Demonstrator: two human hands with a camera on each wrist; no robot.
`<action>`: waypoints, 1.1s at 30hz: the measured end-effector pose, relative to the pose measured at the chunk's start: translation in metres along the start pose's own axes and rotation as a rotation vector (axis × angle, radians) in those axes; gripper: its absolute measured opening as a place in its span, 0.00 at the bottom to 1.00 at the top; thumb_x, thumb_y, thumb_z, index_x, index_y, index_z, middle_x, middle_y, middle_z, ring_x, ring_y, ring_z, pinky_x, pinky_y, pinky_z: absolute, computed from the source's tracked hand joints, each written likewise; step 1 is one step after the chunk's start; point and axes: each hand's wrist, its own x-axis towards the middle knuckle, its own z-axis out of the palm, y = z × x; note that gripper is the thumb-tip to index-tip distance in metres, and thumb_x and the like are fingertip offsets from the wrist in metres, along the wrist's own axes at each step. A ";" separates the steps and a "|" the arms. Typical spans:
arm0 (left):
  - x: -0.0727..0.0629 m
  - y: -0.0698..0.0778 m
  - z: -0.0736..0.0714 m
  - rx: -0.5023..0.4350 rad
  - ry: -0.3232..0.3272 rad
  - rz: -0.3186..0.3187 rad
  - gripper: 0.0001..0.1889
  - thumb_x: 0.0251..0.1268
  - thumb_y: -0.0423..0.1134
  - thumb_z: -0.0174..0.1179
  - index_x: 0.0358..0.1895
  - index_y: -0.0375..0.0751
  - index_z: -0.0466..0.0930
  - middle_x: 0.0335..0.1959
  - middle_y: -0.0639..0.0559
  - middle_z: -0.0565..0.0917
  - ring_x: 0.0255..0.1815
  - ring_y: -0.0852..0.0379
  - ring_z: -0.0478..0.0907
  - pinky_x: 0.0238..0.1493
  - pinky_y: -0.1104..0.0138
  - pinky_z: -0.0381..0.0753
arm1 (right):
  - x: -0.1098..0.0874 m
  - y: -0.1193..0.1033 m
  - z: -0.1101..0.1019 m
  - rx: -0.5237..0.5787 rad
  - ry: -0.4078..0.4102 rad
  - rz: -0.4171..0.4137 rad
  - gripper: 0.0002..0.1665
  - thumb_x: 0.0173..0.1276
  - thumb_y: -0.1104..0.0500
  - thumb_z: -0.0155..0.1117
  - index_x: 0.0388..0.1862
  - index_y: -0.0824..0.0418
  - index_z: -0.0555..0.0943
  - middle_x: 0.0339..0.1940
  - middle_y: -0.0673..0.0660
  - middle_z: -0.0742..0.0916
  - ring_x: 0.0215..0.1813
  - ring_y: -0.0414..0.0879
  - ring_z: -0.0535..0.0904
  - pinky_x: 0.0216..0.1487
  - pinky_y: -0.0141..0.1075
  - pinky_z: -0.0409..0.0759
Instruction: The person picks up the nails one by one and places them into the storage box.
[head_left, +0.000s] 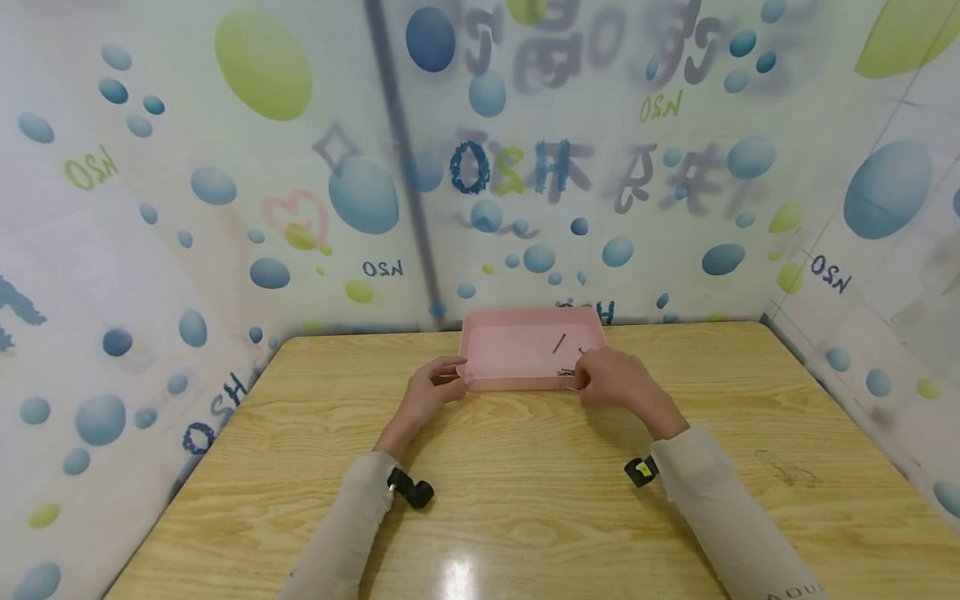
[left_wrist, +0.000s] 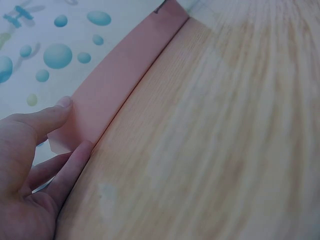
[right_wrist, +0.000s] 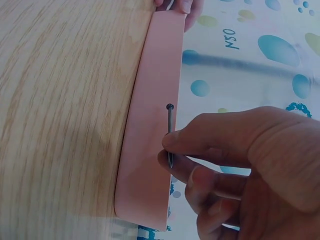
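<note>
A shallow pink tray [head_left: 517,384] lies at the table's far edge, with several thin dark nails [head_left: 559,343] inside it. At its front left corner, my left hand [head_left: 432,390] holds the tray; in the left wrist view the thumb [left_wrist: 62,104] touches the front wall [left_wrist: 117,70] and other fingers curl round the corner. Over the front right rim, my right hand [head_left: 615,379] pinches a single nail [right_wrist: 169,122] between thumb and forefinger. That nail has a small round head at the top and a pointed tip below the fingers.
A wood-grain table [head_left: 480,467] carries the tray. Behind and at both sides stand white walls [head_left: 480,242] with blue and green bubble prints, the back one close behind the tray. A black wrist camera [head_left: 411,488] sits on the left sleeve, another black device [head_left: 641,472] on the right.
</note>
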 end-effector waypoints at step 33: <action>0.001 0.000 -0.001 -0.009 -0.006 0.003 0.25 0.73 0.37 0.65 0.71 0.42 0.76 0.65 0.36 0.80 0.54 0.49 0.86 0.53 0.60 0.89 | 0.005 0.009 0.001 0.006 0.183 0.024 0.06 0.68 0.58 0.71 0.38 0.59 0.90 0.36 0.54 0.91 0.34 0.46 0.83 0.36 0.45 0.85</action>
